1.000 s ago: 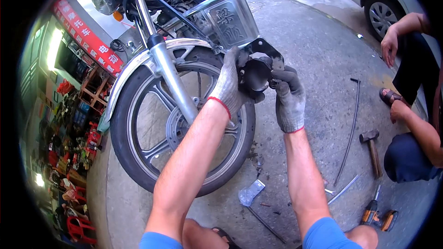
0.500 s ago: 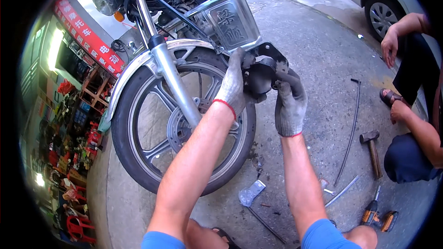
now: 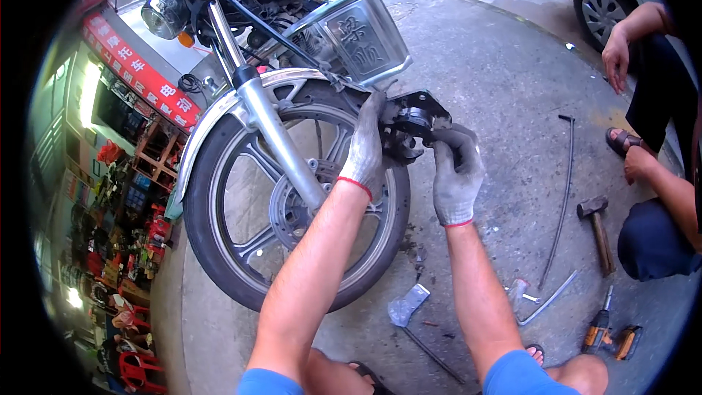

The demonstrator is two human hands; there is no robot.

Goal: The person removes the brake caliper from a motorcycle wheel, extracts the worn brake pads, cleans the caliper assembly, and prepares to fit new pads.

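Both my hands wear grey knitted gloves with red cuffs. A dark brake caliper (image 3: 414, 118) with a flat bracket is held up beside the motorcycle's front wheel (image 3: 212, 252). My left hand (image 3: 367, 143) is closed round its left side, fingers partly hidden behind it. At the lower right edge of the caliper, my right hand (image 3: 457, 172) has its thumb and fingers pinched together against it; whether a small piece sits between the fingertips cannot be made out. A brake disc (image 3: 289, 212) shows at the wheel's centre, behind the silver fork leg (image 3: 281, 146).
On the concrete lie a hammer (image 3: 601, 238), a long thin bar (image 3: 559, 205), a bent rod (image 3: 550, 298), a cordless driver (image 3: 598, 330), a battery (image 3: 628, 342) and a plastic packet (image 3: 406, 306). Another person's hand (image 3: 616, 58) is at the right. A car wheel (image 3: 601, 11) stands farther back.
The caliper has tilted between my hands, so its wide round face no longer points toward me. My right hand has dropped slightly, and the whole view has shifted a little.
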